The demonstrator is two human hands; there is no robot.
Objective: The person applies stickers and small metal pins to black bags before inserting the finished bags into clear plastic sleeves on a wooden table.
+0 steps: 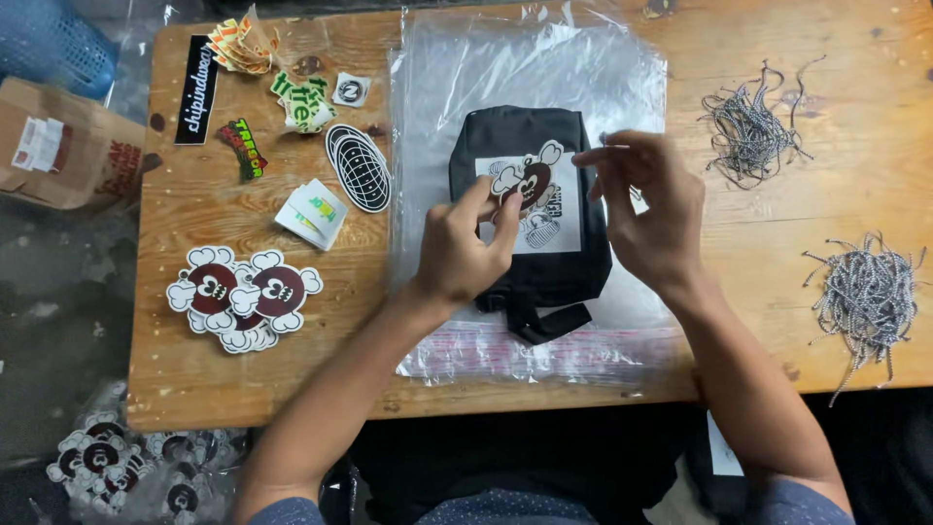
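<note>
A small black bag (530,262) lies on a stack of clear plastic sleeves (525,78) in the middle of a wooden table (777,233). On the bag rests a white card with a brown cartoon sticker (533,185). My left hand (465,248) has its fingers curled on the sticker's left edge. Just right of the card, my right hand (651,209) hovers with thumb and forefinger pinched together near the sticker's upper right corner; what they hold is too small to tell.
Piles of stickers lie on the table's left: brown cartoon ones (243,292), an oval black one (359,167), a long black strip (196,89). Two bundles of speckled cords (753,126) (865,297) lie at right. A cardboard box (58,146) and blue basket (49,39) sit off the left edge.
</note>
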